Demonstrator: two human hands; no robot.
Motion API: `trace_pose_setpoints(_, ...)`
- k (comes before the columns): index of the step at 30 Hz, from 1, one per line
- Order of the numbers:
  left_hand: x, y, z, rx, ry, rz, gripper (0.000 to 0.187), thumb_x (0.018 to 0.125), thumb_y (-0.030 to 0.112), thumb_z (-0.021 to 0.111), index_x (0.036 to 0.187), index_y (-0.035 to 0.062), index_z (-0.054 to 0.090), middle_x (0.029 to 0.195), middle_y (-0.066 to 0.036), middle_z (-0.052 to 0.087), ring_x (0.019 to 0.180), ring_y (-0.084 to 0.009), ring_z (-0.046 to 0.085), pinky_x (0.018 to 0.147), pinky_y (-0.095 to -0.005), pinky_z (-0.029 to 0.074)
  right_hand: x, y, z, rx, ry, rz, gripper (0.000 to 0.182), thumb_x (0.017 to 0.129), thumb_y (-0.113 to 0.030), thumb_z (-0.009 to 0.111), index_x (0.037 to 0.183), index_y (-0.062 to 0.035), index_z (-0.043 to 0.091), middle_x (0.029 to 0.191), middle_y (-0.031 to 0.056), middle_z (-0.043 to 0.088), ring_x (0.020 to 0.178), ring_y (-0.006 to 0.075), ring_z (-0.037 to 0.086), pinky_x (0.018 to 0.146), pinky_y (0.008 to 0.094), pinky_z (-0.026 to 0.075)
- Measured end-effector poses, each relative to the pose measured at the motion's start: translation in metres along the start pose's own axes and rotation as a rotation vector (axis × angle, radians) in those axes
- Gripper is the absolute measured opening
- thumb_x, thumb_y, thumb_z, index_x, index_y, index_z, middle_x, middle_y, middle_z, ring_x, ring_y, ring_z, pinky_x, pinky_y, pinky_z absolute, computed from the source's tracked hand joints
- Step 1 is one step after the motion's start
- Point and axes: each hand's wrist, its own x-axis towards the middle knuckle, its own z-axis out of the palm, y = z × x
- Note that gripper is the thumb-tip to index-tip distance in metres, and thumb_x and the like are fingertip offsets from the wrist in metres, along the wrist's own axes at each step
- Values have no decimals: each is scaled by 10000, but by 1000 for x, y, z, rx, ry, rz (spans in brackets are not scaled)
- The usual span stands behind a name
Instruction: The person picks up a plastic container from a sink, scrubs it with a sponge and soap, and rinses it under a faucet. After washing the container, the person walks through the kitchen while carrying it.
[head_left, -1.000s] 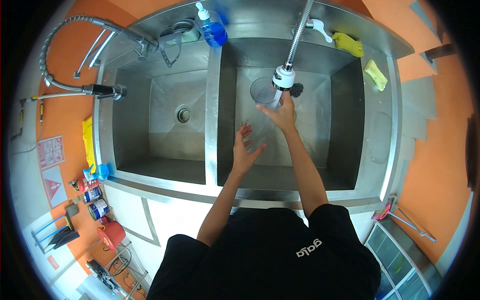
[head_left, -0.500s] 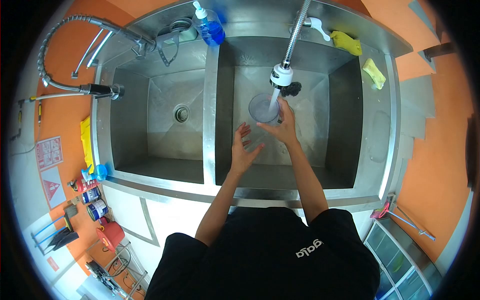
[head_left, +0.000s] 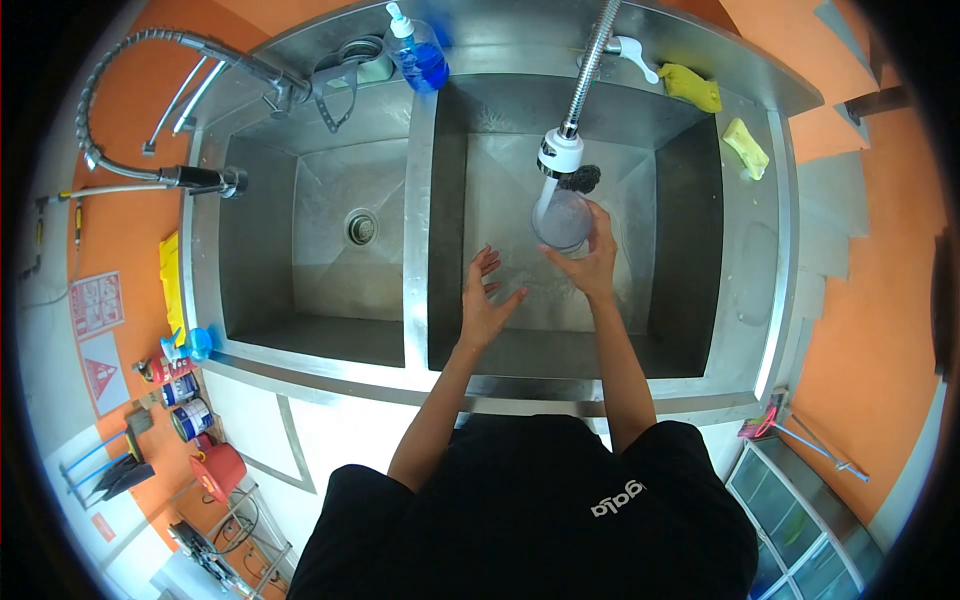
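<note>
My right hand [head_left: 590,262] grips a clear round cup [head_left: 566,226] by its right and near sides, over the right sink basin [head_left: 500,165]. From the white tap head [head_left: 560,152] on its ribbed spout, a stream of water comes down at the cup's left edge. My left hand [head_left: 486,302] hovers over the same basin, left of the cup, with fingers apart and nothing in them. Just beyond the cup, a dark scouring pad [head_left: 581,179] shows partly behind the tap head.
Left of the divider [head_left: 418,200] is a second basin with a drain [head_left: 361,228]. A blue soap bottle [head_left: 420,58] stands at the back. A yellow-green cloth [head_left: 692,88] and a pale yellow sponge [head_left: 745,148] lie on the right ledge. A spring-hose faucet [head_left: 205,179] arches at the left.
My right hand has carried the cup to the right, so the water stream now meets its left edge rather than its middle-right. My left hand has hardly moved.
</note>
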Motion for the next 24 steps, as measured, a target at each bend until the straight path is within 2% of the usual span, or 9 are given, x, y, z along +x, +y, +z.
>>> trace_pose_setpoints(12, 1, 0, -2, 33, 6, 1, 807, 673, 110, 754, 1320, 56, 276, 1264, -164, 436, 1145, -261, 470, 866, -388, 474, 22, 16, 0, -14, 91, -30, 773, 564, -94, 815, 1213, 4, 405, 1148, 126, 495, 1065, 219, 513, 918, 334, 421)
trace_pose_setpoints(19, 0, 0, -9, 13, 17, -22, 815, 669, 121, 755, 1325, 39, 277, 1262, -175, 428, 1154, -272, 452, 861, -387, 454, 39, 25, 23, 121, 53, -63, 782, 571, -83, 822, 1214, -12, 382, 1160, 114, 482, 1076, 217, 497, 909, 343, 422)
trace_pose_setpoints(24, 0, 0, -15, 12, 37, -18, 809, 668, 120, 756, 1320, 39, 284, 1258, -173, 434, 1147, -270, 461, 850, -385, 462, 46, 30, 33, 160, 30, 6, 780, 562, -64, 821, 1205, -15, 381, 1130, 103, 499, 1047, 207, 512, 905, 340, 421)
